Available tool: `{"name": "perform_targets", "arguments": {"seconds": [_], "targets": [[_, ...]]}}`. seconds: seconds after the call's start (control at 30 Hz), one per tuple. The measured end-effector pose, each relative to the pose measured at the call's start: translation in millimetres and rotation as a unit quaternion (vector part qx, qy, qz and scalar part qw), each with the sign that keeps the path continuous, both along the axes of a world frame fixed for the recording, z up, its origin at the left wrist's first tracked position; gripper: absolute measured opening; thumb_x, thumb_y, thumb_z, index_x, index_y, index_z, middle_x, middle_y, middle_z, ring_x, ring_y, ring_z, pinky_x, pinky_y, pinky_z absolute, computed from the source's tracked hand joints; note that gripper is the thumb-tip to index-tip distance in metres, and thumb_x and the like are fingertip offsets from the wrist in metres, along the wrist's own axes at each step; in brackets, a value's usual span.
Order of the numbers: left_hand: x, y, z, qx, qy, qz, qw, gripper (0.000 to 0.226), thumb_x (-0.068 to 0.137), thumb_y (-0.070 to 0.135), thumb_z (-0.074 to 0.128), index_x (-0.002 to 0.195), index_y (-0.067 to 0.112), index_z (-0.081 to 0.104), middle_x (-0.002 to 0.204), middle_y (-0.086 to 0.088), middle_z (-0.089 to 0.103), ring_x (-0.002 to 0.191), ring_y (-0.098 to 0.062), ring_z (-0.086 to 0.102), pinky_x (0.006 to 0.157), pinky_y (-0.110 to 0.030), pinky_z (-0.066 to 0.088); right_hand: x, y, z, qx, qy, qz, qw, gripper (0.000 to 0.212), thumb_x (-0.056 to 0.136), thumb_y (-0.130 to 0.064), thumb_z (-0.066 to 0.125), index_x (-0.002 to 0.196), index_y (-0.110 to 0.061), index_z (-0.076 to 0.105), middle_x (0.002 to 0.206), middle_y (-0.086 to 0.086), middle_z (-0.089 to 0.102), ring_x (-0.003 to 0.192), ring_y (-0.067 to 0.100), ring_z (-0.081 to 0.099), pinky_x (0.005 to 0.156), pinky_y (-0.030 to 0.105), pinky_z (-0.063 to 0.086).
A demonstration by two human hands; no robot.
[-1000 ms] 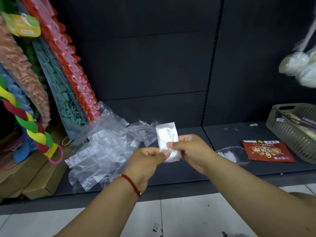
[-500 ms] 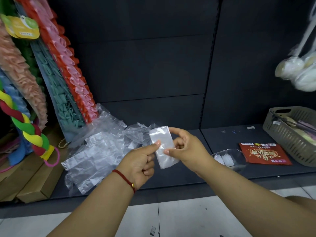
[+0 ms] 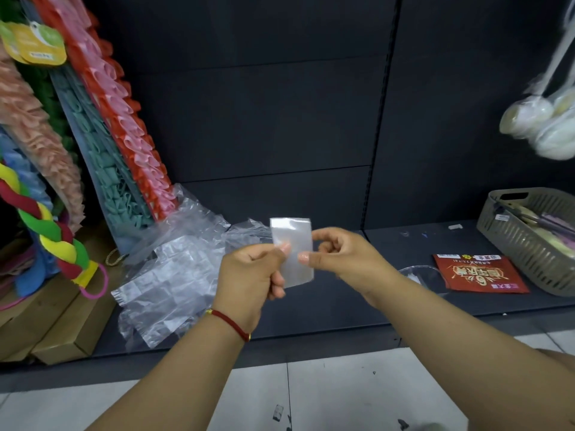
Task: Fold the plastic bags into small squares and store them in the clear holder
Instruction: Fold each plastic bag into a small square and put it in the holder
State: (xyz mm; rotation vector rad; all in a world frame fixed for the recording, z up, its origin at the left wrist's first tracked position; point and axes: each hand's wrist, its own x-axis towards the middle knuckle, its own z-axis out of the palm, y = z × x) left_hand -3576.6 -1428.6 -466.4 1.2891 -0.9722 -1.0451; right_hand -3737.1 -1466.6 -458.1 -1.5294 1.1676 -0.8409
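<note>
A folded bag (image 3: pixel 292 247), a narrow clear rectangle standing upright, is held in the air above the dark shelf (image 3: pixel 342 293), between both hands. The left hand (image 3: pixel 249 275) pinches its left edge, thumb on the near face and the other fingers curled behind. The right hand (image 3: pixel 339 259) pinches its right edge with the thumb tip on the near face; its fingers are curled behind the plastic.

Just left of the hands a loose pile of clear bags (image 3: pixel 168 275) lies crumpled on the shelf. To the right, behind the right forearm, the clear holder (image 3: pixel 417 275) sits on the shelf with something white inside, partly hidden.

Touching or just beside the holder lies a red packet (image 3: pixel 479 275) with gold and white Chinese writing, too small to read. Further right stands a grey slotted basket (image 3: pixel 529 241) with items in it. At far left, ruffled scrunchies (image 3: pixel 124 135) in red, pink and teal lean on display cards, one with a yellow-green tag (image 3: pixel 37 45) whose print is unreadable. A red cord (image 3: pixel 230 323) circles the left wrist.
</note>
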Motion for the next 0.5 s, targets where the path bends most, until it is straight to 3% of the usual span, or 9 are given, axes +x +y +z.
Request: {"name": "perform_targets", "arguments": {"seconds": [0.1,0.17,0.23,0.3,0.37,0.4,0.5], "targets": [[-9.4,7.9,-0.1,-0.014,-0.027,-0.056,0.998,0.014,0.091,0.012,0.065,0.08,0.005,0.07,0.045,-0.005,0.054,0.035,-0.015,0.05,0.037,-0.02,0.038,-1.0,-0.4,6.0,0.012,-0.067,-0.014,0.998,0.034,0.08,-0.031,0.076,0.097,-0.002,0.07,0.074,-0.003,0.062,0.052,-0.003,0.05,0.051,0.013,0.037],[-12.0,11.1,1.5,-0.014,-0.02,-0.074,0.997,0.014,0.091,0.011,0.064,0.081,0.003,0.069,0.047,-0.006,0.058,0.037,-0.016,0.055,0.038,-0.02,0.041,-3.9,-1.1,10.4,0.03,-0.101,-0.024,0.994,0.029,0.085,-0.028,0.071,0.087,0.001,0.068,0.062,-0.006,0.061,0.046,-0.001,0.046,0.05,0.015,0.034],[-12.6,11.6,2.9,-0.01,-0.01,-0.075,0.997,0.014,0.091,0.011,0.064,0.08,0.003,0.068,0.05,-0.007,0.061,0.039,-0.016,0.058,0.039,-0.02,0.043,-6.8,-2.2,13.6,0.032,-0.119,-0.031,0.992,0.027,0.089,-0.026,0.067,0.077,-0.002,0.063,0.05,-0.008,0.049,0.042,0.002,0.036,0.048,0.017,0.03],[-12.7,11.1,3.9,-0.008,-0.001,-0.067,0.998,0.013,0.09,0.011,0.065,0.079,0.004,0.069,0.053,-0.009,0.063,0.042,-0.017,0.06,0.04,-0.021,0.046,-8.1,-3.2,13.5,0.022,-0.135,-0.039,0.99,0.034,0.093,-0.029,0.063,0.071,-0.005,0.054,0.048,-0.004,0.031,0.046,0.009,0.025,0.048,0.021,0.026],[-12.9,10.1,3.8,-0.01,0.003,-0.056,0.998,0.012,0.089,0.011,0.066,0.08,0.004,0.069,0.055,-0.009,0.065,0.044,-0.016,0.062,0.042,-0.021,0.048,-8.9,-3.4,11.9,0.011,-0.148,-0.053,0.988,0.039,0.095,-0.031,0.061,0.069,-0.004,0.052,0.049,-0.002,0.028,0.047,0.011,0.022,0.048,0.022,0.026],[-12.8,9.4,3.9,-0.015,0.006,-0.048,0.999,0.011,0.089,0.011,0.066,0.08,0.005,0.07,0.056,-0.008,0.066,0.046,-0.016,0.062,0.043,-0.021,0.049,-9.9,-2.5,12.3,0.007,-0.148,-0.057,0.987,0.039,0.096,-0.033,0.059,0.07,-0.004,0.057,0.048,-0.002,0.03,0.046,0.011,0.025,0.048,0.022,0.028],[-10.3,6.7,5.1,-0.048,0.009,-0.025,0.999,0.011,0.089,0.01,0.066,0.08,0.008,0.071,0.064,-0.006,0.071,0.05,-0.014,0.064,0.048,-0.02,0.051,-12.6,3.3,13.8,-0.004,-0.123,-0.001,0.992,0.026,0.089,-0.039,0.065,0.101,-0.017,0.069,0.052,0.001,0.052,0.048,0.011,0.046,0.051,0.022,0.038]]}}
